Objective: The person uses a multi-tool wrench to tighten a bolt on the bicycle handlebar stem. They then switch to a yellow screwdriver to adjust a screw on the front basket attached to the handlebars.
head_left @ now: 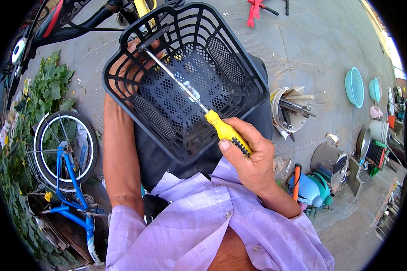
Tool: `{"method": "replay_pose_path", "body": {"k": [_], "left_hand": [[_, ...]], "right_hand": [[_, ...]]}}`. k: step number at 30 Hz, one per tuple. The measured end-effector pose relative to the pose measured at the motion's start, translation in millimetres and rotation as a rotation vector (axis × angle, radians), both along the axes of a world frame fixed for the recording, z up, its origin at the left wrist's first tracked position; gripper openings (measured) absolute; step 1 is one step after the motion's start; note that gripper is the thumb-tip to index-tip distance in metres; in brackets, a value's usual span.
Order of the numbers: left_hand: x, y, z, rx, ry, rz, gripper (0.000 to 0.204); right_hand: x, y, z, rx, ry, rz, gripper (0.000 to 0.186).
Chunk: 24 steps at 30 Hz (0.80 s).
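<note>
A black plastic bicycle basket (226,61) tilts over my lap with its open top toward me. My right hand (257,166) is closed around the yellow and black handle of a screwdriver (222,128). The long metal shaft crosses the inside of the basket, its tip at a dark metal bracket (153,39) on the far left wall. Behind that wall, partly hidden by its bars, my left hand (127,67) grips the basket near the bracket, with fingertips showing beside it.
Bicycle handlebars (72,30) stand at the far left. Below them lie leafy plants (49,83) and a blue bicycle frame (70,198) with a white-rimmed wheel (89,144). To the right are a tool bucket (278,106), metal pot (325,158), blue jug (306,187) and turquoise basin (355,88).
</note>
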<state>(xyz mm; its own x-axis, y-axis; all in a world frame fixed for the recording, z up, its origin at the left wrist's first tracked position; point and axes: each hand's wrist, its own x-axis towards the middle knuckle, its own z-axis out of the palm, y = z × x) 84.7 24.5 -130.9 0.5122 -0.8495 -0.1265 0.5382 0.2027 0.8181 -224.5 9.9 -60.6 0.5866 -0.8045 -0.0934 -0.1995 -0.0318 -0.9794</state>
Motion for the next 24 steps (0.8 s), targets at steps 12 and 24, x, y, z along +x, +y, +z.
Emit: {"method": "replay_pose_path", "body": {"k": [12,24], "left_hand": [[11,1,-9,-0.076,-0.003,-0.121,0.022],[14,-4,-16,-0.076,0.014,-0.106,0.024]], "right_hand": [[5,12,-5,-0.330,0.082,-0.029,0.043],[2,6,4,0.100,0.029,0.005,0.038]]}}
